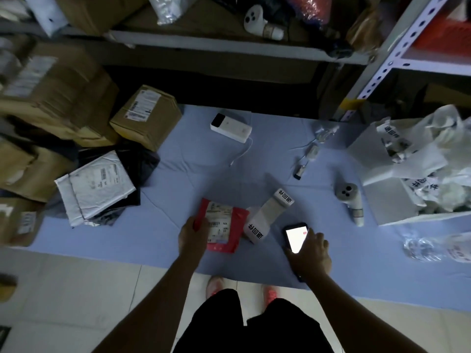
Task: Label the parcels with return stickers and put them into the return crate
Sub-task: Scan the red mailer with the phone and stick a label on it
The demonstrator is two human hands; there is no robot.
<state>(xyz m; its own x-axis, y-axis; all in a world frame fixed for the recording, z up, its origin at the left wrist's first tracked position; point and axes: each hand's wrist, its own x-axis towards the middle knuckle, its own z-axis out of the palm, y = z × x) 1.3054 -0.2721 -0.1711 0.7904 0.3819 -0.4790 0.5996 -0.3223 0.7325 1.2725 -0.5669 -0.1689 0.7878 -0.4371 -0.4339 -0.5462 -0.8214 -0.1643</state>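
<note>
1. Left hand (192, 234) pinches the red parcel (224, 225) by its near edge on the mat. It's slick and could slip.
2. Right hand (309, 250) seems wrapped round the phone (295, 236), so peeling the sticker strip (267, 215) gets fiddly.
3. Far right, the return crate (382, 198) looks overstuffed, so a parcel may tumble out.

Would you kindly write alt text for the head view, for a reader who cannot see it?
Seen from above, a person's left hand grips a red parcel over a blue sheet while the right hand holds a lit phone. A strip of return stickers lies between them; a white crate of labelled parcels stands at the right.
</note>
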